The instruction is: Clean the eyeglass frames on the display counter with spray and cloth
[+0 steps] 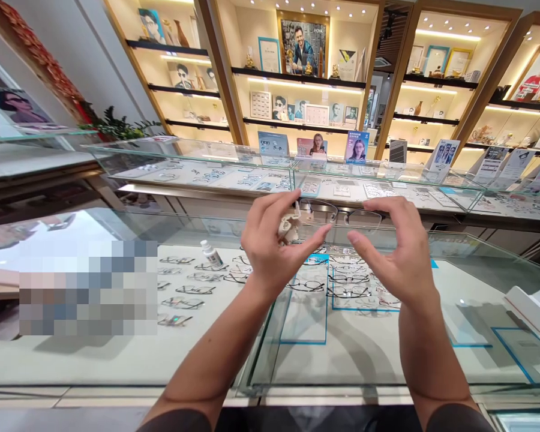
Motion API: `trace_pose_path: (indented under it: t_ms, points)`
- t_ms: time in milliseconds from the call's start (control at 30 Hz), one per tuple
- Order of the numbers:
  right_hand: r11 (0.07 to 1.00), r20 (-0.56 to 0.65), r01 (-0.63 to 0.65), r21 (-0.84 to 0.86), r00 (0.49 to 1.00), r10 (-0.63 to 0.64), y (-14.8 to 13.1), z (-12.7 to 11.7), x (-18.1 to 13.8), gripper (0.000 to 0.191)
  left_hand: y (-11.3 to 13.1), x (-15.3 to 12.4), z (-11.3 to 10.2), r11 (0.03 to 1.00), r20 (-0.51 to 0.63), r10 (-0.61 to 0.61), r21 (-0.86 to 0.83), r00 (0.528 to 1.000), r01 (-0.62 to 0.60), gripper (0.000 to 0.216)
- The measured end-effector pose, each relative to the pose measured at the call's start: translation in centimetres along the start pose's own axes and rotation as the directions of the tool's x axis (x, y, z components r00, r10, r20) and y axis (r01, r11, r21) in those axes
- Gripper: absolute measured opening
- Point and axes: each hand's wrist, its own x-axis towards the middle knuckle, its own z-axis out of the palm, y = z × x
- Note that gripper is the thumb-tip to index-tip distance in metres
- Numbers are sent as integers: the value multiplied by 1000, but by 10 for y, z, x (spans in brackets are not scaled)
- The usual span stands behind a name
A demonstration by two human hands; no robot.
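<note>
I hold a thin-rimmed pair of glasses (342,215) up at chest height over a glass display counter (297,360). My left hand (274,246) pinches its left end between thumb and fingers, with a small pale piece (288,228) tucked in the same grip that I cannot name. Opposite it, my right hand (398,252) curls around the right end, fingertips on the frame and thumb pointing inward. Both lenses show faintly between the hands.
Under the counter glass lie rows of spectacle frames (342,288) on blue-outlined mats. A small white bottle (212,254) stands to the left. A white box (528,309) sits at the right edge. A second glass counter (234,171) and lit shelves (297,78) stand behind.
</note>
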Motion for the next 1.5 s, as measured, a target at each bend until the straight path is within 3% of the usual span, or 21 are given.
trace_pose_path:
  t_ms: [133,300,600,733,1033,1333,1500]
  points:
    - [1000,-32,-22,-12,999,21,5,-3,1,46,-4,7,-7,997,-16,-74,13,997,74,59]
    - [999,-58,-43,20,997,44,11,1,1,34,1,10,-9,992,-1,-126,-31,992,126,53]
    - [996,-103,-64,59,992,70,12,1,1,32,11,13,-12,982,5,-171,-83,985,171,49]
    - [995,-146,-68,66,986,77,11,0,1,31,17,14,-17,961,52,-254,-94,966,258,51]
    - [970,-139,-189,154,968,211,6,6,-4,39,19,16,-18,933,69,-339,-103,938,345,45]
    - [985,-265,-143,91,950,163,-5,12,-5,36,13,10,-10,886,129,-425,-145,896,441,50]
    - [989,-260,-128,80,955,145,-5,12,-7,37,12,7,-6,876,115,-432,-181,894,447,50]
